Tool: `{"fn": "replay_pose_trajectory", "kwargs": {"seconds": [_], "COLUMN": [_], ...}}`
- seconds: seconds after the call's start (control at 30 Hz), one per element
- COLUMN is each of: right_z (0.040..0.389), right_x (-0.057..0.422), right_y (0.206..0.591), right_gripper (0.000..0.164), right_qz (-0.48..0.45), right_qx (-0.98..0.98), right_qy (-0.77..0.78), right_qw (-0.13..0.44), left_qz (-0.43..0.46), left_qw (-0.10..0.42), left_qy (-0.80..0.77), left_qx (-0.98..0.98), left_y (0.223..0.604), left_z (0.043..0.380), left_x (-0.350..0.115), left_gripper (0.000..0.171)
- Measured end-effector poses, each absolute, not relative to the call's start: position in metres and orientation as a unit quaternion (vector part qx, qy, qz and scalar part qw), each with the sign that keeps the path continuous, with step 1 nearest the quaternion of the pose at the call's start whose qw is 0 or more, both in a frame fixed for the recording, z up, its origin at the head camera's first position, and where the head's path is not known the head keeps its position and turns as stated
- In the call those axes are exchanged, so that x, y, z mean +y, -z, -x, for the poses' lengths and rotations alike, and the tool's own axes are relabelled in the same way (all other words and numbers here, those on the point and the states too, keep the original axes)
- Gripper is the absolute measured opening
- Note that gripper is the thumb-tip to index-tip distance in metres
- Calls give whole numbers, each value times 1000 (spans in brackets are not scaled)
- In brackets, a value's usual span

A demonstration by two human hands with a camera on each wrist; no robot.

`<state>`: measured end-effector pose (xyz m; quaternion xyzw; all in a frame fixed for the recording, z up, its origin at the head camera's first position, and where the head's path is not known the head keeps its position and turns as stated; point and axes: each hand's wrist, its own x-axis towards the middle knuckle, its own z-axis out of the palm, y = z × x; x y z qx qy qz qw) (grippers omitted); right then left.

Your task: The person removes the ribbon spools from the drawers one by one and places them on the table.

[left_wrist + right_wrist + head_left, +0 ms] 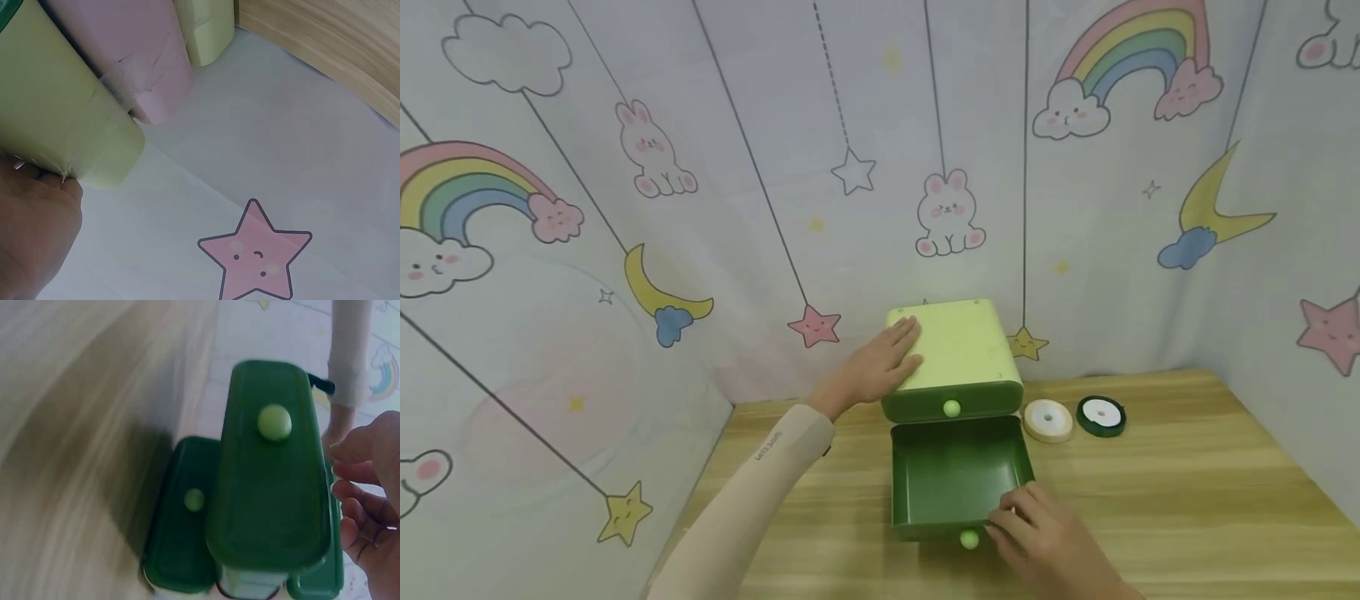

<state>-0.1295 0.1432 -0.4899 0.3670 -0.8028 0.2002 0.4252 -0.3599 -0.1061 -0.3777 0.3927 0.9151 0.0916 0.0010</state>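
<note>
resting with left hand (876, 367) on cabinet (958, 342), with grip released; with right hand (1048, 533) bent at near right rim of open drawer (936, 483); cannot tell if grasping.

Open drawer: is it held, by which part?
The right hand is at the front rim of the open drawer, right of its knob; whether it grips cannot be told. The left hand rests atop the cabinet.
</note>
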Motion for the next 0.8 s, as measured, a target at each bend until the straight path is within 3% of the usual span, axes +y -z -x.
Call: {"fn": "replay_pose_trajectory", "kwargs": {"seconds": [0.2,0.43,0.8], "right_z": [128,116,118], "right_x": [126,122,121], "right_y": [500,503,511], "right_gripper": [36,44,48], "right_qz": [-398,-386,-396], "right_qx": [-775,-815,-818], "right_qy": [-164,-135,-103], "right_qw": [462,411,405], "left_qz": [-395,-392,-389], "left_qw": [4,2,6], "left_qy": [-102,-101,-105], "left_qx": [913,914,915], "left_y": [378,377,377], "left_z": [359,360,360], "left_x": [-107,-105,-107], "left_gripper": [72,72,73]}}
